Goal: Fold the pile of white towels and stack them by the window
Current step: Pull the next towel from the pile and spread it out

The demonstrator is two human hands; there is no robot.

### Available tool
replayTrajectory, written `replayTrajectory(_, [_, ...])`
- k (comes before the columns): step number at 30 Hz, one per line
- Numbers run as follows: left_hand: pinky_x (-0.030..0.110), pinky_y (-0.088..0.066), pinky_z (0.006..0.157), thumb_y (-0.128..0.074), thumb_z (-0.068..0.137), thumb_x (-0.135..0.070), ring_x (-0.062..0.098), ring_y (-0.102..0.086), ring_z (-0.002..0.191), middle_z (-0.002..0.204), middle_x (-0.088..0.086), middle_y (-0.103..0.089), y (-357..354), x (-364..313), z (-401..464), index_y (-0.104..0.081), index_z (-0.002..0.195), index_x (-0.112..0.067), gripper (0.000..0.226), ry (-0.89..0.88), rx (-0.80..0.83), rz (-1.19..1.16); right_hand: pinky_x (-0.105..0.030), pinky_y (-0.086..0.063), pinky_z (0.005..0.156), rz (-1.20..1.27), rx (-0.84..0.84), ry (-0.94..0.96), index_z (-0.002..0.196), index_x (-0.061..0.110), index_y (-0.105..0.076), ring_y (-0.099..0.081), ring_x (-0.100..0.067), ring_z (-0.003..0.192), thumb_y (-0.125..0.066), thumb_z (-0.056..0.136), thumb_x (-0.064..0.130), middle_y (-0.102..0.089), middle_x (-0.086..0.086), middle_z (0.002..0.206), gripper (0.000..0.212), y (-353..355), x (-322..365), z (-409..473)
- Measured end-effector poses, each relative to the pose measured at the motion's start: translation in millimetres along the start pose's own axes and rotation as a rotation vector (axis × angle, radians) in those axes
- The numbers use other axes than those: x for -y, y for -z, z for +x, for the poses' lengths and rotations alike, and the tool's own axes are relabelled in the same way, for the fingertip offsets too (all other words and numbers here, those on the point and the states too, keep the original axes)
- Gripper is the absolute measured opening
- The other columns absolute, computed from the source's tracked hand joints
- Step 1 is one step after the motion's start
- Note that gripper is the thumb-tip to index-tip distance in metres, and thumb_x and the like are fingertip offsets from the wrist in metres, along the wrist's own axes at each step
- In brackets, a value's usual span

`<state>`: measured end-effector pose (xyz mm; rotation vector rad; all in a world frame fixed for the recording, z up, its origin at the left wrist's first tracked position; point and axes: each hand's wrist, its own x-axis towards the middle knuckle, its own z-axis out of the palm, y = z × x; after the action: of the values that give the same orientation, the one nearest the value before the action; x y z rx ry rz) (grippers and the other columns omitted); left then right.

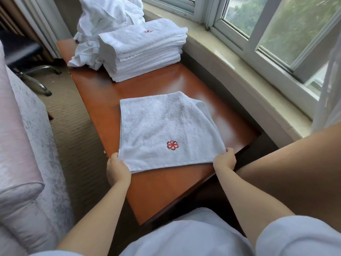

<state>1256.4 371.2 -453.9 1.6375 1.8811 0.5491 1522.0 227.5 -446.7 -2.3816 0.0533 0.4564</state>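
Observation:
A white towel (162, 126) with a red embroidered logo lies folded on the reddish wooden table (166, 191). My left hand (118, 169) pinches its near left corner and my right hand (225, 160) pinches its near right corner. The far right corner is turned over. Farther along the table stands a neat stack of folded white towels (142, 50), logo on top, beside the window. Behind it sits a crumpled pile of unfolded white towels (103, 17).
A stone window sill (230, 58) and window (276, 24) run along the right. A pale sofa arm (20, 145) is at the left, with carpet between it and the table. A chair base (35, 71) stands at far left.

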Motion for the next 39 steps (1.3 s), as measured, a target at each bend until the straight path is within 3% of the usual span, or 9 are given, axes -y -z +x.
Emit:
replayTrajectory(4, [0.041, -0.044, 0.087, -0.041, 0.099, -0.003, 0.034, -0.053, 0.113, 0.132, 0.014, -0.051, 0, -1, 5, -0.053, 0.129, -0.005, 0.032, -0.036, 0.001, 0.014, -0.037, -0.049, 0.081, -0.025, -0.030, 0.039, 0.127, 0.013, -0.047, -0.054, -0.029, 0.096, -0.034, 0.089, -0.009, -0.052, -0.009, 0.108, 0.045, 1, 2, 0])
replayTrajectory(6, [0.040, -0.044, 0.084, -0.045, 0.096, 0.001, 0.033, -0.051, 0.112, 0.130, 0.013, -0.051, -1, -3, 8, -0.054, 0.127, -0.008, 0.034, -0.068, -0.039, 0.041, -0.039, -0.048, 0.090, -0.018, -0.120, 0.050, 0.129, 0.015, -0.047, -0.053, -0.031, 0.108, -0.037, 0.089, -0.008, -0.054, -0.011, 0.118, 0.048, -1, 5, -1])
replayTrajectory(9, [0.044, -0.040, 0.092, -0.053, 0.078, 0.012, 0.034, -0.041, 0.117, 0.131, 0.013, -0.048, -9, -6, 7, -0.051, 0.131, -0.013, 0.058, -0.088, -0.103, 0.205, -0.039, -0.037, 0.103, -0.288, -0.205, 0.164, 0.130, 0.016, -0.049, -0.040, -0.030, 0.124, -0.054, 0.083, -0.004, -0.047, -0.011, 0.134, 0.052, -8, 8, -1])
replayTrajectory(11, [0.043, -0.034, 0.099, -0.052, 0.073, 0.012, 0.031, -0.038, 0.119, 0.130, 0.009, -0.049, -16, -14, 7, -0.053, 0.129, -0.016, 0.063, -0.191, -0.075, 0.286, -0.037, -0.033, 0.105, -0.308, -0.171, 0.249, 0.130, 0.017, -0.052, -0.035, -0.028, 0.128, -0.053, 0.081, -0.005, -0.045, -0.009, 0.136, 0.054, -14, 15, -1])
replayTrajectory(17, [0.031, -0.020, 0.107, -0.044, 0.089, -0.008, 0.015, -0.039, 0.125, 0.130, -0.008, -0.052, -48, -57, 10, -0.053, 0.131, -0.025, 0.046, -0.457, 0.165, 0.514, -0.029, -0.039, 0.089, -0.147, 0.219, 0.426, 0.120, 0.015, -0.058, -0.046, -0.021, 0.119, -0.045, 0.087, 0.001, -0.055, -0.004, 0.120, 0.038, -45, 33, 6])
replayTrajectory(23, [0.050, -0.012, 0.117, -0.040, 0.094, -0.019, 0.018, -0.032, 0.134, 0.143, -0.003, -0.041, -67, -68, 0, -0.045, 0.138, -0.026, 0.045, -0.309, 0.214, 0.668, -0.029, -0.041, 0.082, -0.234, 0.243, 0.504, 0.116, 0.013, -0.061, -0.049, -0.021, 0.110, -0.048, 0.092, 0.008, -0.057, -0.004, 0.115, 0.028, -59, 41, 17])
replayTrajectory(26, [0.047, -0.003, 0.120, -0.040, 0.091, -0.011, 0.018, -0.031, 0.135, 0.142, -0.003, -0.041, -76, -76, 3, -0.044, 0.139, -0.025, 0.050, -0.416, 0.222, 0.644, -0.029, -0.042, 0.083, -0.168, 0.298, 0.490, 0.117, 0.013, -0.060, -0.052, -0.020, 0.108, -0.046, 0.092, 0.007, -0.057, -0.004, 0.117, 0.030, -62, 52, 28])
replayTrajectory(30, [0.030, -0.025, 0.114, -0.040, 0.092, -0.005, 0.019, -0.026, 0.139, 0.150, 0.001, -0.034, -96, -92, 13, -0.038, 0.146, -0.019, 0.055, -0.547, 0.340, 0.489, -0.025, -0.038, 0.081, -0.101, 0.366, 0.480, 0.118, 0.014, -0.060, -0.056, -0.018, 0.107, -0.044, 0.092, 0.006, -0.058, 0.000, 0.119, 0.032, -62, 68, 45])
replayTrajectory(39, [0.030, -0.026, 0.109, -0.040, 0.095, -0.011, 0.016, -0.025, 0.140, 0.154, -0.005, -0.029, -128, -148, 32, -0.034, 0.148, -0.023, 0.056, -0.586, 0.390, 0.501, -0.022, -0.038, 0.078, 0.045, 0.356, 0.457, 0.118, 0.010, -0.062, -0.057, -0.016, 0.097, -0.042, 0.094, 0.005, -0.060, 0.002, 0.109, 0.032, -72, 113, 87])
